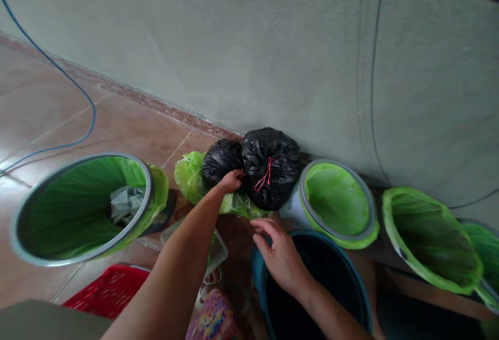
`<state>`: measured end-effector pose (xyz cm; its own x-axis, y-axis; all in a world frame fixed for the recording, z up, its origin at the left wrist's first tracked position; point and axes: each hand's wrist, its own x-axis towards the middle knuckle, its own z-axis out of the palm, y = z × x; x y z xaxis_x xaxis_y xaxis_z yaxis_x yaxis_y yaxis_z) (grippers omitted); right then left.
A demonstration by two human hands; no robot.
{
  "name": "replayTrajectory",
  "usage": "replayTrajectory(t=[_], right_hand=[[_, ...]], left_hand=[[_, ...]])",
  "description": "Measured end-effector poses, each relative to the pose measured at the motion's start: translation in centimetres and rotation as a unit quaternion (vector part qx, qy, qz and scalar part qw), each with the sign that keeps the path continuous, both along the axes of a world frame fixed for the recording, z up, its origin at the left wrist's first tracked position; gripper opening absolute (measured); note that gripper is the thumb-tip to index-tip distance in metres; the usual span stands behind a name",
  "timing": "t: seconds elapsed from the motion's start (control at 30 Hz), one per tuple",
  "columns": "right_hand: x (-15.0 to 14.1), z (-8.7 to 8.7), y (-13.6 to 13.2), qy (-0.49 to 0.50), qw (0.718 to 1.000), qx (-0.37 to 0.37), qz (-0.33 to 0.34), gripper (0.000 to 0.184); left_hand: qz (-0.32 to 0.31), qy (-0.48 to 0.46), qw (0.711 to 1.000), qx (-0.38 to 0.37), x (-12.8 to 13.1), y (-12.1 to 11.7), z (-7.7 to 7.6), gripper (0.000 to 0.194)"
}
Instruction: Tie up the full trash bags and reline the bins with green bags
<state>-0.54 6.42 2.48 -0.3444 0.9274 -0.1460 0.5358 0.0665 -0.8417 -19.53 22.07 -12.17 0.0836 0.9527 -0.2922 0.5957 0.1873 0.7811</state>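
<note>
My left hand (pixel 231 180) reaches forward and closes its fingers on the smaller black rubbish bag (pixel 220 160), which leans against the wall. Beside it sits a larger black bag (pixel 273 166) tied with a red string (pixel 265 174). Both rest on a crumpled green bag (pixel 189 176). My right hand (pixel 278 254) hovers over the near rim of a dark blue bin (pixel 312 277), fingers loosely spread, holding nothing.
A large bin with a green liner (pixel 83 207) and grey paper inside stands at the left. Three more green-lined bins (pixel 337 202) (pixel 429 238) (pixel 485 251) line the wall at the right. A red basket (pixel 111 288) and a clear tub (pixel 216 251) lie near me. A blue cable (pixel 78 88) crosses the floor.
</note>
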Motion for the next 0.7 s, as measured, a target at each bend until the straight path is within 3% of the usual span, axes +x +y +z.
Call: replayTrajectory(t=[0.13,0.27,0.33,0.4,0.5,0.6,0.7], right_hand=[[1.1,0.1,-0.4,-0.004,1.000,-0.017,-0.014,0.028],[1.3,0.5,-0.4,-0.002,0.999,-0.008,-0.031,0.025],[1.0,0.9,-0.5,0.002,0.999,-0.004,-0.033,0.024],[0.4,1.3,-0.9,0.006,1.000,-0.004,-0.029,0.024],[-0.3,1.9,-2.1,0.011,1.000,-0.016,-0.023,0.024],[-0.7,2.1,-3.9,0.023,0.999,-0.031,-0.029,0.024],[-0.6,2.0,-5.9,0.031,0.998,-0.049,-0.032,0.024]], left_hand=[[0.033,0.001,0.999,-0.006,-1.0,-0.2,0.4,0.045],[0.064,0.010,0.997,0.040,-2.8,-1.5,2.7,0.036],[0.112,0.006,0.992,0.054,-3.7,-3.0,4.0,0.033],[0.193,0.010,0.980,0.050,-4.4,-5.8,4.8,0.034],[0.287,0.040,0.957,-0.004,-5.1,-12.1,5.3,0.037],[0.281,0.087,0.951,-0.100,-4.6,-18.9,4.6,0.037],[0.255,0.162,0.931,-0.206,-3.6,-23.7,3.3,0.049]])
